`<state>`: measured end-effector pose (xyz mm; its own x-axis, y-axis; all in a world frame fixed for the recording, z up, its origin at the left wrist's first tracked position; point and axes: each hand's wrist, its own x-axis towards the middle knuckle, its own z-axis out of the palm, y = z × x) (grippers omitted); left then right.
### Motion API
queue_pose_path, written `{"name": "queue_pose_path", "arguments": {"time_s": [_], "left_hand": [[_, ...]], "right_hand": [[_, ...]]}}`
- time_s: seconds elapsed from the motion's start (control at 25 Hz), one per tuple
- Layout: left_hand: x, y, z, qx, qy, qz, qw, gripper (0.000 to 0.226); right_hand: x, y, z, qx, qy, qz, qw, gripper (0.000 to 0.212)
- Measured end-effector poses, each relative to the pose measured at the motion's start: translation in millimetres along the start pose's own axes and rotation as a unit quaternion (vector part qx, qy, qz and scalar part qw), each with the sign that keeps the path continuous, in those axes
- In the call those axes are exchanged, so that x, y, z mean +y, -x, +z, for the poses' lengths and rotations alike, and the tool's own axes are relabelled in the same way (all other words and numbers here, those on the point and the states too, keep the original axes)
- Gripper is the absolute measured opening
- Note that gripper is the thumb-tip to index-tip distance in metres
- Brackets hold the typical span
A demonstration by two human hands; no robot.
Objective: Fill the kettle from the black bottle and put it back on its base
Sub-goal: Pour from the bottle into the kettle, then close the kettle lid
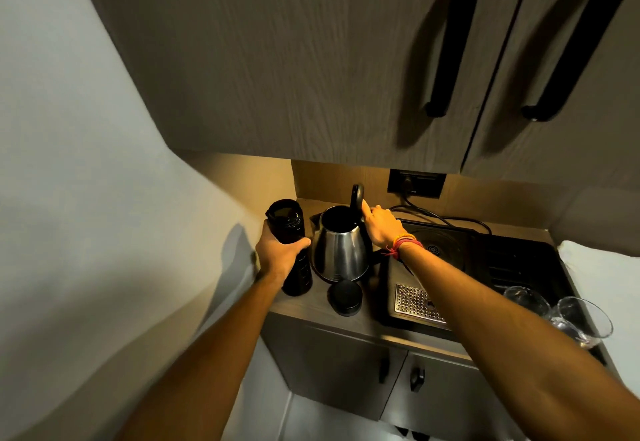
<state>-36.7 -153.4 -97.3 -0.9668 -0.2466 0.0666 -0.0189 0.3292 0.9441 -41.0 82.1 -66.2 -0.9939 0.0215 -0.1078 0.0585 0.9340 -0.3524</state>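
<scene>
A steel kettle (341, 250) stands on the counter with its black lid (356, 198) flipped upright and its mouth showing. My right hand (381, 224) is at the kettle's handle side, fingers touching the raised lid. To the kettle's left stands the black bottle (289, 219), uncapped and upright on the counter. My left hand (280, 252) is wrapped around the bottle's middle. The bottle's round black cap (345, 297) lies in front of the kettle. The kettle's base is hidden beneath it.
A black tray (485, 267) with a round plate and a perforated metal drip grid (414, 302) lies to the right. Two glasses (581, 316) stand at the far right. A wall socket (415, 182) with cable sits behind. Overhead cupboards (311, 59) hang low above.
</scene>
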Motion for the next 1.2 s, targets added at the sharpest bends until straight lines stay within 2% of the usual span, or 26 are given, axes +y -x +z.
{"name": "queue_pose_path", "arguments": {"time_s": [0.08, 0.2, 0.36, 0.44, 0.52, 0.64, 0.72, 0.76, 0.84, 0.96, 1.08, 1.2], "left_hand": [[-7, -1, -5, -0.005, 0.010, 0.000, 1.000, 0.084], [-11, -1, -9, -0.016, 0.005, -0.006, 1.000, 0.088], [-13, -3, -14, -0.054, -0.021, -0.008, 0.998, 0.099], [-21, -1, -21, -0.075, -0.039, -0.006, 0.996, 0.112], [-33, 4, -29, -0.102, -0.076, -0.014, 0.992, 0.120], [-53, 17, -35, -0.110, -0.164, -0.032, 0.980, 0.114], [-61, 30, -35, -0.115, -0.280, -0.051, 0.952, 0.095], [-64, 40, -32, -0.135, -0.349, -0.057, 0.925, 0.086], [-68, 59, -20, -0.184, -0.444, -0.020, 0.877, 0.072], [-64, 81, 11, -0.223, -0.410, 0.088, 0.880, 0.052], [-52, 96, 46, -0.255, -0.413, 0.181, 0.855, 0.070], [-46, 105, 71, -0.277, -0.445, 0.156, 0.837, 0.080]], "right_hand": [[-6, -4, 3, 0.041, -0.019, 0.009, 0.999, 0.054], [-24, -8, 12, 0.075, -0.085, 0.038, 0.993, 0.061], [-35, -7, 23, 0.054, 0.021, 0.014, 0.998, 0.066], [-32, -6, 27, 0.078, 0.078, -0.059, 0.992, 0.064], [-32, -5, 28, 0.065, 0.110, -0.126, 0.984, 0.060], [-32, -7, 29, 0.043, 0.125, -0.131, 0.982, 0.056], [-33, -7, 30, 0.033, 0.149, -0.123, 0.981, 0.057], [-35, -7, 29, 0.027, 0.154, -0.120, 0.980, 0.057], [-38, -6, 27, 0.008, 0.143, -0.114, 0.983, 0.058], [-35, 8, 35, 0.054, 0.131, -0.140, 0.980, 0.060], [-15, 37, 52, 0.124, 0.136, -0.162, 0.969, 0.059], [9, 56, 61, 0.145, 0.155, -0.175, 0.961, 0.060]]}}
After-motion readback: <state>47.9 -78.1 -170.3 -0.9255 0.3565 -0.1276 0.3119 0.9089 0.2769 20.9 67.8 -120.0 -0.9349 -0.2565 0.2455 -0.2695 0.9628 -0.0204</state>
